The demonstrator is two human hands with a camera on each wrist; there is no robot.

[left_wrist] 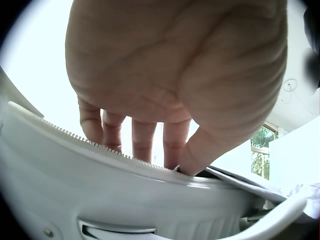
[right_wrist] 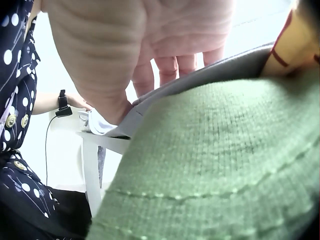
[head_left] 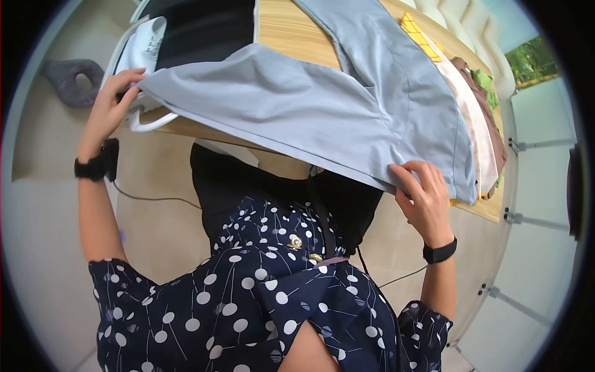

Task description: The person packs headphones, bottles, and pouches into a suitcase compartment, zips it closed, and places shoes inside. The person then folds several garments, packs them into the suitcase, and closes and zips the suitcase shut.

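Light grey-blue trousers [head_left: 273, 93] lie spread, one leg stretched left over the corner of an open white suitcase [left_wrist: 125, 190] and the other running toward the far side. My left hand [head_left: 116, 102] pinches the end of the near leg, thumb against fingers, just above the suitcase's zipper edge. At the right, my right hand [head_left: 426, 195] pinches the trousers' near edge, fingers on top and thumb below. In the right wrist view the thumb [right_wrist: 117, 107] meets the grey fabric, and green ribbed cloth [right_wrist: 200, 160] fills the foreground.
A white shoe-like thing [head_left: 149, 46] sits in the suitcase by its black lining [head_left: 204, 31]. On the wooden table [head_left: 291, 31], yellow cloth [head_left: 421, 37], pale and brown garments [head_left: 496, 130] lie right of the trousers. A grey neck pillow [head_left: 65, 84] lies to the left.
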